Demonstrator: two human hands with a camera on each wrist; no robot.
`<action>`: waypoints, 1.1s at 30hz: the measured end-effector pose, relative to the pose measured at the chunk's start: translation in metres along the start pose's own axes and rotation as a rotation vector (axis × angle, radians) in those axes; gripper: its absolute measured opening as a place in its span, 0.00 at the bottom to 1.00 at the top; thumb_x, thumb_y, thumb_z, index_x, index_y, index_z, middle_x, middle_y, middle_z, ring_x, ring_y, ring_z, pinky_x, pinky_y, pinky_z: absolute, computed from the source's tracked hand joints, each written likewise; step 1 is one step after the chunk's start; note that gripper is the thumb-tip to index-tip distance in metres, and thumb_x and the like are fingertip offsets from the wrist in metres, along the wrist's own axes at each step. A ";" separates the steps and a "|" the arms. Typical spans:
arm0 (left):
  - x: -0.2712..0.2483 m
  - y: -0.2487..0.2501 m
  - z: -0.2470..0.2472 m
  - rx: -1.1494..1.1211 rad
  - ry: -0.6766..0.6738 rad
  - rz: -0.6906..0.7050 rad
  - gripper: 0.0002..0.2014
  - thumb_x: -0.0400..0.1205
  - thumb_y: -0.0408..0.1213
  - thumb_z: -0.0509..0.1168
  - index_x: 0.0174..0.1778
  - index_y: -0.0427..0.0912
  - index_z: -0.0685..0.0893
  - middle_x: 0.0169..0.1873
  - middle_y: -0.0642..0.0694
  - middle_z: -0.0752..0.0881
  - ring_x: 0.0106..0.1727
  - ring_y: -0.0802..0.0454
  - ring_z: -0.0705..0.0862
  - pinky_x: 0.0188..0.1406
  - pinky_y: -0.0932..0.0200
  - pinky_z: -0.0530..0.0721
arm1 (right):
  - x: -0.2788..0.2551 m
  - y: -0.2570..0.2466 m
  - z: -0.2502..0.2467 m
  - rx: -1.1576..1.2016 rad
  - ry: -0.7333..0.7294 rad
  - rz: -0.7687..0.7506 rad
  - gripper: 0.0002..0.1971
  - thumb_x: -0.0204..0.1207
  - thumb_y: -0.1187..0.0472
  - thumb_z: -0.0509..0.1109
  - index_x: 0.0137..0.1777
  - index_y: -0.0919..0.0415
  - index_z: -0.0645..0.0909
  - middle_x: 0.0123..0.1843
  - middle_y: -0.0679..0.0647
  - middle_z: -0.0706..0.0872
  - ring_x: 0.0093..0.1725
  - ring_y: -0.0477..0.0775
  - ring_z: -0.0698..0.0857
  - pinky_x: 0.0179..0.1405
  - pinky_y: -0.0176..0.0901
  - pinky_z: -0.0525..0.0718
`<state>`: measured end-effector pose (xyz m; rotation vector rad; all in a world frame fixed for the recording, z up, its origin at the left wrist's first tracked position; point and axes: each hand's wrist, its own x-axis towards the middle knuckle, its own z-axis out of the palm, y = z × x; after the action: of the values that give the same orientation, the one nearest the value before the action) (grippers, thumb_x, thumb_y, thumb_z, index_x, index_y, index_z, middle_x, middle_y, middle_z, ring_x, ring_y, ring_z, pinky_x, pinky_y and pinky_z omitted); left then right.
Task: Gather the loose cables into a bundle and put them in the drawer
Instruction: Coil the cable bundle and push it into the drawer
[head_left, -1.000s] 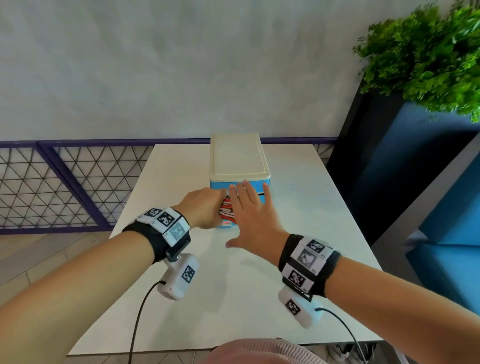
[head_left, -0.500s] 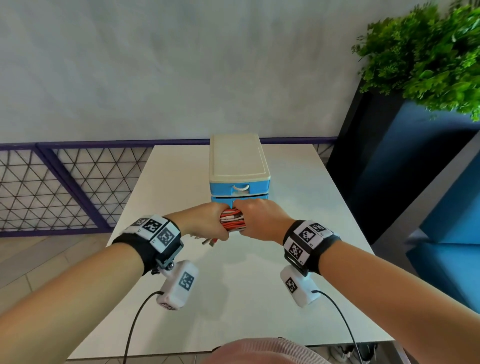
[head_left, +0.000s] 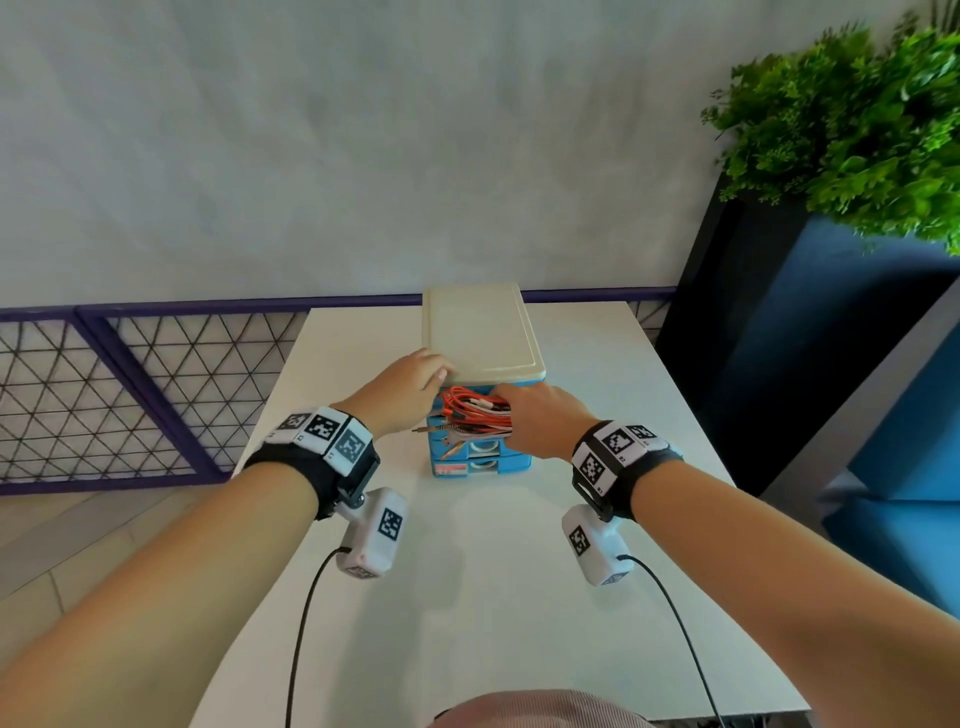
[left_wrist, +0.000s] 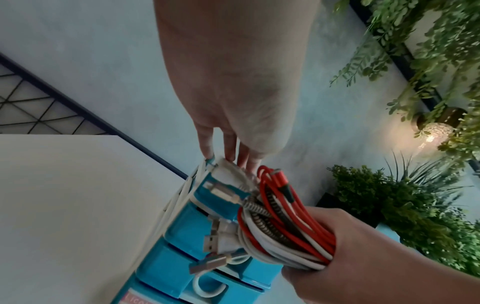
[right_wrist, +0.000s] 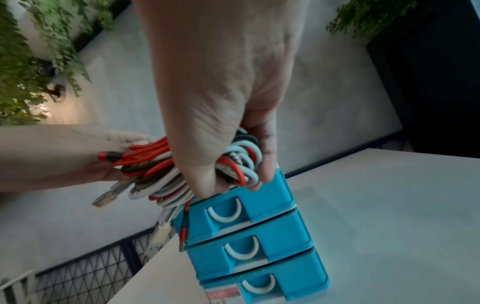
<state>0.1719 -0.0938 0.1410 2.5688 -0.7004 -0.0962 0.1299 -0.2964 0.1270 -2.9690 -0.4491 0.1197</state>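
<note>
A bundle of red, white and braided cables (head_left: 475, 413) (left_wrist: 280, 222) (right_wrist: 155, 164) hangs in front of the upper drawers of a small blue drawer unit with a cream lid (head_left: 480, 332). My right hand (head_left: 540, 421) (right_wrist: 223, 115) grips the bundle's right end, and loose plugs stick out to the left. My left hand (head_left: 410, 384) (left_wrist: 228, 102) has straight fingers (left_wrist: 207, 144) touching the unit's front-left top corner and holds nothing. The lower drawers (right_wrist: 246, 242) are closed. The cables hide the top drawer, so I cannot tell whether it is open.
The unit stands mid-table on a white table (head_left: 467, 597). A purple mesh railing (head_left: 130, 389) runs along the left and back. To the right stand a dark planter (head_left: 753, 338) with a green plant (head_left: 857, 130) and a blue seat (head_left: 909, 519).
My left hand let go of the bundle and moved up to the unit's top corner. My right hand lifted the bundle from near the table to the upper drawers.
</note>
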 end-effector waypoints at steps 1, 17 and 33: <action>0.002 -0.002 0.000 0.019 0.001 0.004 0.17 0.88 0.35 0.49 0.64 0.36 0.80 0.61 0.41 0.80 0.63 0.47 0.78 0.64 0.57 0.73 | 0.002 0.000 0.002 -0.001 -0.008 0.003 0.20 0.74 0.60 0.65 0.67 0.54 0.74 0.54 0.57 0.87 0.47 0.62 0.86 0.38 0.46 0.79; 0.017 -0.010 -0.011 0.099 0.009 0.086 0.12 0.85 0.31 0.57 0.56 0.39 0.85 0.54 0.44 0.83 0.56 0.48 0.80 0.54 0.59 0.73 | -0.015 0.000 -0.010 0.047 -0.156 -0.090 0.11 0.72 0.58 0.68 0.54 0.57 0.77 0.41 0.49 0.81 0.33 0.51 0.77 0.26 0.31 0.68; 0.019 -0.005 -0.012 0.098 0.045 0.060 0.13 0.83 0.27 0.57 0.54 0.38 0.87 0.55 0.43 0.85 0.58 0.47 0.81 0.55 0.62 0.72 | -0.001 -0.012 -0.015 0.075 -0.123 -0.010 0.15 0.72 0.57 0.68 0.59 0.55 0.80 0.51 0.55 0.88 0.40 0.54 0.79 0.39 0.40 0.73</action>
<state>0.1926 -0.0945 0.1505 2.6313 -0.7832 0.0155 0.1271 -0.2874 0.1435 -2.8957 -0.4627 0.3118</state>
